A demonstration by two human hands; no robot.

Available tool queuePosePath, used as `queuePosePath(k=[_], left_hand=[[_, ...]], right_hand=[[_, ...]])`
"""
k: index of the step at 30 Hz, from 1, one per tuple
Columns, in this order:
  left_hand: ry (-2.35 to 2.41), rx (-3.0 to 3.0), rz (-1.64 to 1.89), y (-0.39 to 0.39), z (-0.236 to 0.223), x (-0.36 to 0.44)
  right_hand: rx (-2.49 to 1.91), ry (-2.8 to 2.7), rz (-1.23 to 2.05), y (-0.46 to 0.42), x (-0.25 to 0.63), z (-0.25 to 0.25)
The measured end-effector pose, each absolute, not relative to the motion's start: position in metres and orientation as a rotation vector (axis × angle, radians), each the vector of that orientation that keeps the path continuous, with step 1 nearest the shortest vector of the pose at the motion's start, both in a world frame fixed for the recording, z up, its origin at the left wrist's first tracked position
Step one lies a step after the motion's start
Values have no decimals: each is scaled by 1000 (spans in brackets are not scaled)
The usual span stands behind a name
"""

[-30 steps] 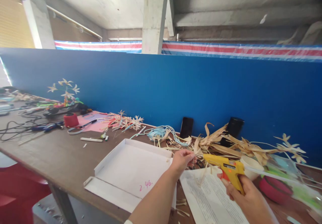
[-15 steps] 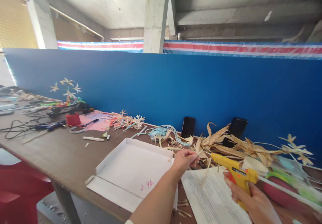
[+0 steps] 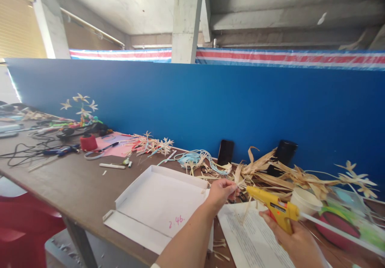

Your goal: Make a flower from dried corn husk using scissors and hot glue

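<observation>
My right hand [image 3: 288,236] is wrapped round the grip of a yellow glue gun [image 3: 272,204], and a long white glue stick [image 3: 333,228] sticks out of its back. The gun's nozzle points left, close to my left hand [image 3: 224,191]. The fingers of my left hand are pinched on a thin pale strip of dried husk [image 3: 239,181], partly hidden by the fingers. Under the gun lies a printed sheet of paper [image 3: 249,236], and below my left forearm is a white open box lid [image 3: 150,208] marked in pink.
Dried husks [image 3: 255,165] are heaped behind my hands, near two dark phones [image 3: 225,151] leaning on the blue partition [image 3: 192,99]. At right stand a white cup [image 3: 305,204] and a pink roll [image 3: 338,230]. Husk flowers [image 3: 162,145] lie farther left.
My right hand has moved the glue gun slightly left, bringing its nozzle nearer my left hand. The left hand stays almost in place, still pinching.
</observation>
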State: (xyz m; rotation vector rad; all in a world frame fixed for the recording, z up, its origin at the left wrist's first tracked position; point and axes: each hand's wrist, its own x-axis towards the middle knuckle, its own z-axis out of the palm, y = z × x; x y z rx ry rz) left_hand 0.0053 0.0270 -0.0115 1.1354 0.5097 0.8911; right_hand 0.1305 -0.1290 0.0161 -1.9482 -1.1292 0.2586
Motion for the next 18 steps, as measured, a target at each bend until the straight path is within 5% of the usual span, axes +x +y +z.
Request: queuePosePath(k=[18], left_hand=[[467, 1167, 922, 26, -10, 6]], right_hand=[[-2091, -1049, 170, -126, 124, 16]])
